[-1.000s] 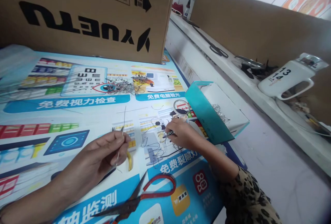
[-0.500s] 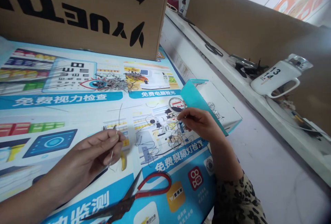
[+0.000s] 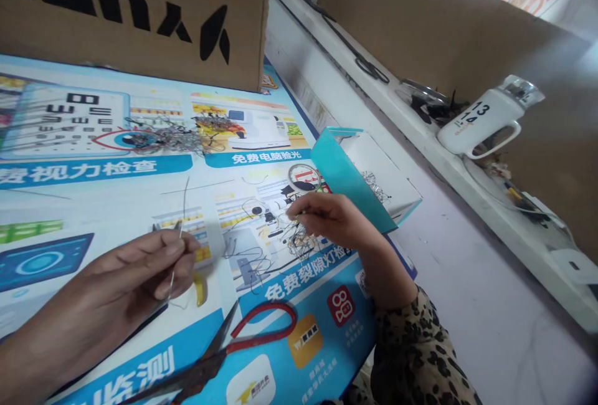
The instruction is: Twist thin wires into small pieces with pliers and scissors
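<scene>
My left hand (image 3: 140, 268) pinches a thin wire (image 3: 185, 202) between thumb and forefinger; it sticks up above the fingertips and its lower end hangs below them. Under that hand, mostly hidden, lies a tool with a yellow handle (image 3: 200, 288). My right hand (image 3: 331, 218) has thumb and forefinger pressed together over a loose tangle of thin wires (image 3: 301, 244); what they hold, if anything, is too small to make out. Open scissors with red handles (image 3: 264, 330) lie in front of the hands. Behind the right hand sits a ring-shaped thing (image 3: 304, 179).
A teal box with a white inside (image 3: 348, 171) holds more wire pieces (image 3: 374, 187) at the right. Farther back lies a wire heap (image 3: 172, 137) before a large cardboard box (image 3: 140, 25). A white mug (image 3: 481, 121) stands on the ledge (image 3: 392, 106).
The view has swung slightly, shifting everything left. My right hand has moved a little left over the wire tangle. My left hand still pinches the wire.
</scene>
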Demonstrator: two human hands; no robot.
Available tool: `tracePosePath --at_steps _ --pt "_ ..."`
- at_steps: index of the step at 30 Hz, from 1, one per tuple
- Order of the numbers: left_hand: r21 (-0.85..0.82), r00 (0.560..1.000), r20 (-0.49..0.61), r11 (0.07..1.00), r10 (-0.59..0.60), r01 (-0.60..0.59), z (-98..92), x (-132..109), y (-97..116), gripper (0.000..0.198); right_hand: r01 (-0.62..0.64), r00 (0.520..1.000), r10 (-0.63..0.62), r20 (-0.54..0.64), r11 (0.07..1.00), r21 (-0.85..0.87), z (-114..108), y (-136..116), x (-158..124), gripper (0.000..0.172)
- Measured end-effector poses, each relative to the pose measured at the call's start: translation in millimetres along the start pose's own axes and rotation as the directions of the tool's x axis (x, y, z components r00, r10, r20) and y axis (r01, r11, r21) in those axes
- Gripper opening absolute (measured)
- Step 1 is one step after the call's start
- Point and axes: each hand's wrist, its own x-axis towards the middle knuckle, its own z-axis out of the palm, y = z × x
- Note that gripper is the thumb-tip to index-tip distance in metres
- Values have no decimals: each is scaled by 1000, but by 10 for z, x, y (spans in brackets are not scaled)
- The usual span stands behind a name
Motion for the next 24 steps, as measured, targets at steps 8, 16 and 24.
tracePosePath --at_steps 8,16,24 --pt "9 1000 -6 1000 1 -1 -3 23 -18 12 50 985 -36 168 996 -79 207 57 104 20" --pt "3 1000 -15 1000 6 -6 37 6 19 10 88 966 -99 239 994 57 236 96 93 34" --pt "5 1000 -29 1000 2 -2 101 -27 68 13 102 968 73 240 758 -644 -4 108 -119 63"
